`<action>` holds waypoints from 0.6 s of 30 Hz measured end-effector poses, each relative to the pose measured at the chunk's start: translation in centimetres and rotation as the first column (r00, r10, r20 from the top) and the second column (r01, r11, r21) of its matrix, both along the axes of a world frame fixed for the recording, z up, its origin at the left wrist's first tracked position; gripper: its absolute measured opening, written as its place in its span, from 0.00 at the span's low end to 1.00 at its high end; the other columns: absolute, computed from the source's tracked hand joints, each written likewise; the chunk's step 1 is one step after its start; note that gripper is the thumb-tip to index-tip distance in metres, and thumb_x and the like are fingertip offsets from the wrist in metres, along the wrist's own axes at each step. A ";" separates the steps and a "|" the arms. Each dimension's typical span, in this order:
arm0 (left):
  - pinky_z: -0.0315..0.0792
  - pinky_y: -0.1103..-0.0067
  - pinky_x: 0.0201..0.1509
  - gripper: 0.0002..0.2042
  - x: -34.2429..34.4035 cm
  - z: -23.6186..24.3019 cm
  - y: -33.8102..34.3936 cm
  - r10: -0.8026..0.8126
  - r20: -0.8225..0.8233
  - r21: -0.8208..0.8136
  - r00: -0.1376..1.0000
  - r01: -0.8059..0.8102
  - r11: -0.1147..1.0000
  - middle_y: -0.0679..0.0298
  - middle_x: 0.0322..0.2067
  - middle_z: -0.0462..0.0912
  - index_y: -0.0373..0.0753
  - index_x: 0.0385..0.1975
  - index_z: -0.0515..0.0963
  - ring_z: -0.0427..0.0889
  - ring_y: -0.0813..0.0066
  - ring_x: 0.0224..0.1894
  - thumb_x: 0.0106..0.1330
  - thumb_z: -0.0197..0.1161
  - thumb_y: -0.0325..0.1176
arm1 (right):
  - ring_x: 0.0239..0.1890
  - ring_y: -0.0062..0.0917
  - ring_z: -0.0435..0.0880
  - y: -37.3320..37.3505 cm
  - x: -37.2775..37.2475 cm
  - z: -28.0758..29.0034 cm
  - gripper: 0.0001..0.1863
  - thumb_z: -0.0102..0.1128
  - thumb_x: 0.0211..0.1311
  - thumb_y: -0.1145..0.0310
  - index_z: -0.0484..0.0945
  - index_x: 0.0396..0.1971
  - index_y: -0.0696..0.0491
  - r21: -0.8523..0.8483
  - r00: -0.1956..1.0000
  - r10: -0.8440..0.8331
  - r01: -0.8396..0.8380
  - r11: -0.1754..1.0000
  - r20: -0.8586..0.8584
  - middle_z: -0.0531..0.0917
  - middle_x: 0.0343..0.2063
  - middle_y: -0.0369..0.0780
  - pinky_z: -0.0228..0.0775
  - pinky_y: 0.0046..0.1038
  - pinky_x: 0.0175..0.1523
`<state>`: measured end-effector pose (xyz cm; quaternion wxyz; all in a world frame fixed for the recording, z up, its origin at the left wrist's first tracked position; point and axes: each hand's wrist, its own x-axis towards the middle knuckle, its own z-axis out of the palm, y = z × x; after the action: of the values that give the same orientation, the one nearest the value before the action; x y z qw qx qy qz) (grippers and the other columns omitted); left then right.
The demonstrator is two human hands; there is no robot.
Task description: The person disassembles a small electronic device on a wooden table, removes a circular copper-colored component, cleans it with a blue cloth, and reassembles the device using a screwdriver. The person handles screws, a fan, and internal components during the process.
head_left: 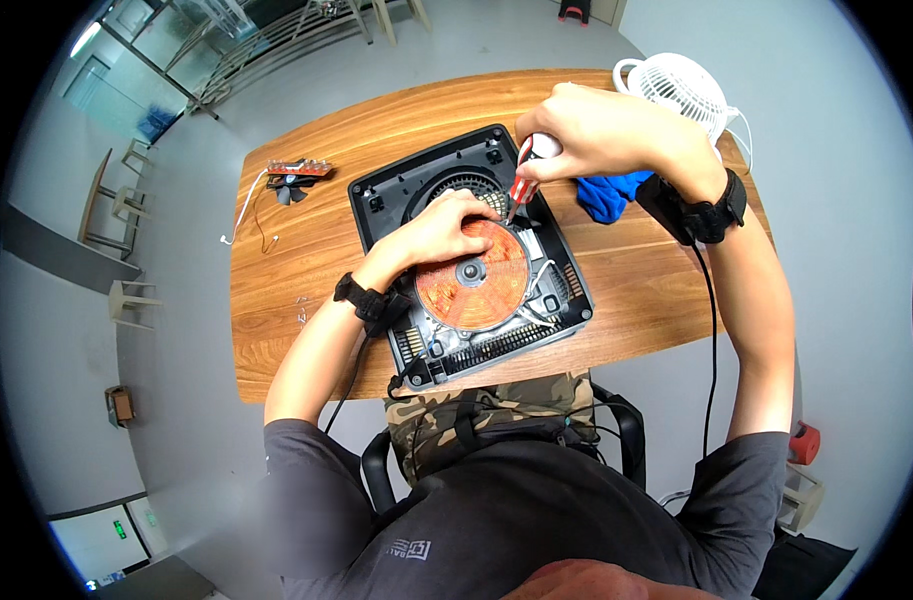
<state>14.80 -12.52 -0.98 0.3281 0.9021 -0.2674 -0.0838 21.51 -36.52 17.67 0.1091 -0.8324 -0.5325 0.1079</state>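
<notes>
An open black appliance housing [376, 200] lies on the table, holding a round copper coil [471, 300] with a metal centre, white wires [539, 280] and a vented fan opening near its back. My left hand [446, 225] grips the coil's upper part, fingers curled over it. My right hand [586, 135] holds a red-and-white screwdriver [524, 185] angled down, its tip at the coil's upper right rim. What the tip touches is too small to make out. Both wrists wear black straps with cables.
On the wooden table [656, 300] are a small fan with red board and wires [296, 180] at left, a blue cloth [601, 200] at right, and a white fan [671, 90] at back right. A chair [626, 430] is below. Stools [136, 300] stand farther left.
</notes>
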 end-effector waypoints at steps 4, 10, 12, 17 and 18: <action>0.69 0.66 0.64 0.20 0.2 -0.2 0.1 -0.003 -0.023 -0.007 1.000 0.002 1.000 0.53 0.45 0.81 0.39 0.50 0.84 0.77 0.55 0.54 0.57 0.71 0.38 | 0.31 0.46 0.85 0.2 0.4 -0.7 0.20 0.65 0.64 0.55 0.83 0.36 0.60 -0.011 1.000 -0.003 0.004 1.000 0.016 0.85 0.24 0.52 0.78 0.40 0.38; 0.70 0.66 0.63 0.20 0.1 0.2 0.0 -0.011 -0.010 -0.001 1.000 0.011 1.000 0.53 0.43 0.81 0.40 0.50 0.84 0.78 0.56 0.53 0.57 0.71 0.39 | 0.33 0.46 0.87 0.8 0.0 -0.7 0.22 0.65 0.64 0.52 0.84 0.37 0.59 -0.045 0.998 -0.023 0.026 0.999 0.061 0.86 0.26 0.51 0.79 0.40 0.43; 0.70 0.67 0.63 0.20 0.1 0.3 0.0 -0.014 -0.007 0.001 1.000 0.014 1.000 0.53 0.43 0.81 0.40 0.50 0.84 0.78 0.56 0.52 0.57 0.71 0.39 | 0.35 0.46 0.87 1.2 -0.3 -0.3 0.23 0.65 0.64 0.50 0.85 0.37 0.59 -0.090 0.997 -0.043 0.049 0.995 0.066 0.86 0.26 0.51 0.79 0.40 0.44; 0.70 0.66 0.63 0.20 0.3 0.3 -0.1 -0.027 -0.004 0.005 1.000 0.027 1.000 0.53 0.44 0.82 0.40 0.49 0.84 0.78 0.55 0.53 0.57 0.71 0.39 | 0.35 0.46 0.87 1.5 -0.7 0.0 0.25 0.64 0.65 0.47 0.85 0.37 0.59 -0.108 0.995 -0.034 0.044 0.993 0.095 0.86 0.27 0.51 0.79 0.41 0.44; 0.70 0.66 0.63 0.20 0.3 0.3 0.0 -0.026 -0.003 0.005 1.000 0.026 1.000 0.53 0.44 0.82 0.40 0.49 0.84 0.78 0.55 0.53 0.57 0.71 0.40 | 0.35 0.47 0.87 1.6 -0.6 0.0 0.26 0.63 0.65 0.46 0.85 0.37 0.59 -0.113 0.994 -0.034 0.045 0.993 0.103 0.86 0.26 0.51 0.79 0.41 0.44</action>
<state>15.10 -12.56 -0.66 0.3250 0.8993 -0.2785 -0.0901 20.87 -34.93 17.62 0.0360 -0.8520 -0.5137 0.0940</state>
